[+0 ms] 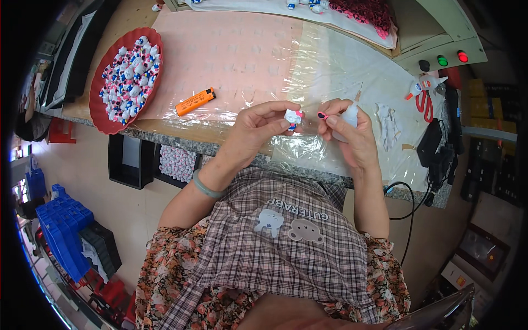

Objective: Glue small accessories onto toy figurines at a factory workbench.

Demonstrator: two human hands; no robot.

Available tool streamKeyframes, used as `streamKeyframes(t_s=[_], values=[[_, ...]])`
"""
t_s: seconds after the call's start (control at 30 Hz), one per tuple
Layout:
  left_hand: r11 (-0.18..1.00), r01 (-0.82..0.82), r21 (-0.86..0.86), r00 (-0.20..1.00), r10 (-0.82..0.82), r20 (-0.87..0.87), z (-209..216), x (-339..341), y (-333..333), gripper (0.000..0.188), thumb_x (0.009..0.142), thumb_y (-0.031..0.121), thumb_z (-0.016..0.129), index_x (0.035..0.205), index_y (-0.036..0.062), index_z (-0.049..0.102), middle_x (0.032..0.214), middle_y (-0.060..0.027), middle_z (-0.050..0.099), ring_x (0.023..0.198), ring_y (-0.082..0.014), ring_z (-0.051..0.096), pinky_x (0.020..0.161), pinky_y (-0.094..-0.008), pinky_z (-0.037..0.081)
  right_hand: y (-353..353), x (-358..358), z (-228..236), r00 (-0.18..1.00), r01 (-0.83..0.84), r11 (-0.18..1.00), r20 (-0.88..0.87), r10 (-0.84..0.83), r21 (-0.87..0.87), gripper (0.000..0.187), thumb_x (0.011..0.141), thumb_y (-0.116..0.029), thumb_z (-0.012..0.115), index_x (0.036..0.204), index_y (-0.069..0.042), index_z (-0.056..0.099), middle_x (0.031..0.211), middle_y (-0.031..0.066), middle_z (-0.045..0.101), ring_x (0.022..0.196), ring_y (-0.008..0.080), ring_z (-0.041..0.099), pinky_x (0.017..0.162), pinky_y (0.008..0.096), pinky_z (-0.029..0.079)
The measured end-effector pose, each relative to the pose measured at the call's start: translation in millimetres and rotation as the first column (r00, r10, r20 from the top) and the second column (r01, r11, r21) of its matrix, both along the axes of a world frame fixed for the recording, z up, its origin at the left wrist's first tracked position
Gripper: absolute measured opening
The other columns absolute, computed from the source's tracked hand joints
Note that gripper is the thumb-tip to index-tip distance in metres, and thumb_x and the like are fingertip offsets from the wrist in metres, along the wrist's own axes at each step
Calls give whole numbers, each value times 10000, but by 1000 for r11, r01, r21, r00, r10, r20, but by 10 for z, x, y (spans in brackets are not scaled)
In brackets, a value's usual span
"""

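Note:
Over the near part of the table, my left hand point(254, 129) is closed, pinching a small white cat-like figurine point(293, 117) between thumb and fingers. The figurine stands upright, with a pink bow and a blue lower body. Just to its right, my right hand point(357, 137) holds a tiny pink-and-black toy sunglasses piece point(323, 115) at the fingertips. That same hand also grips a translucent white squeeze bottle point(350, 114), whose thin needle tip points up and away. A small gap separates the sunglasses piece from the figurine.
A red scalloped bowl point(99, 118) heaped with figurines is at the left. An orange lighter point(196, 101) lies on the plastic-covered table point(231, 66). To the right are crumpled white tissue point(388, 125), red-handled scissors point(424, 104), a white bottle point(428, 83) and black adapters point(432, 146). Pink pieces point(366, 14) lie on the far shelf.

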State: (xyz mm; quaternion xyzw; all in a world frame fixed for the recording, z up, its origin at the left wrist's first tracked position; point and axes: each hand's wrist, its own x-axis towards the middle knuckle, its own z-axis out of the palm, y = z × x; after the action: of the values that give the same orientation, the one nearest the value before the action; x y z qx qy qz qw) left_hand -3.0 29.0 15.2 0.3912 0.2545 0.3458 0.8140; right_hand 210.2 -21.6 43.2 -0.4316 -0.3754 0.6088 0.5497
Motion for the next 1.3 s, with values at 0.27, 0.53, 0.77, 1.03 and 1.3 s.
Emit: streamKeyframes(t_s=[0.27, 0.53, 0.77, 1.03, 1.3], values=[[998, 23, 60, 997, -19, -76, 47, 34, -35, 326, 902, -1, 590, 1225, -31, 562, 1074, -103, 654, 942, -148, 645, 872, -268, 530, -103, -187, -61, 998, 29, 1000, 63, -28, -5, 109, 839, 26, 652, 929, 10, 594, 849, 82, 608, 719, 156, 617, 642, 275, 498], [992, 39, 117, 989, -22, -145, 27, 32, -78, 332, 906, 12, 595, 1231, -41, 558, 1073, -104, 657, 950, -144, 644, 876, -264, 527, -111, -230, -79, 997, 36, 996, 65, -30, -85, 95, 839, 28, 660, 901, 13, 589, 814, 81, 620, 693, 150, 613, 633, 265, 506], [980, 13, 197, 988, 19, -156, 3, 55, -109, 315, 894, -3, 605, 1207, -39, 579, 1046, -101, 664, 939, -135, 643, 859, -263, 533, -137, -286, -88, 985, 94, 991, 155, -79, -92, 99, 833, 26, 668, 898, 17, 594, 787, 86, 631, 676, 136, 607, 625, 253, 503], [981, 6, 196, 978, 35, -204, 38, 86, -151, 272, 884, -2, 621, 1156, -18, 617, 1019, -79, 672, 930, -118, 635, 847, -256, 532, -187, -415, -69, 919, 218, 975, 346, -190, -45, 100, 822, 24, 686, 867, 8, 599, 770, 36, 635, 642, 81, 603, 562, 212, 496], [980, -50, 191, 983, 82, -164, -44, 94, -171, 244, 889, 9, 619, 1133, -10, 628, 1027, -78, 677, 950, -122, 630, 843, -255, 521, -201, -444, -114, 833, 269, 963, 504, -230, -5, 172, 791, -4, 727, 895, -12, 590, 766, 29, 629, 605, 63, 569, 528, 208, 457]])
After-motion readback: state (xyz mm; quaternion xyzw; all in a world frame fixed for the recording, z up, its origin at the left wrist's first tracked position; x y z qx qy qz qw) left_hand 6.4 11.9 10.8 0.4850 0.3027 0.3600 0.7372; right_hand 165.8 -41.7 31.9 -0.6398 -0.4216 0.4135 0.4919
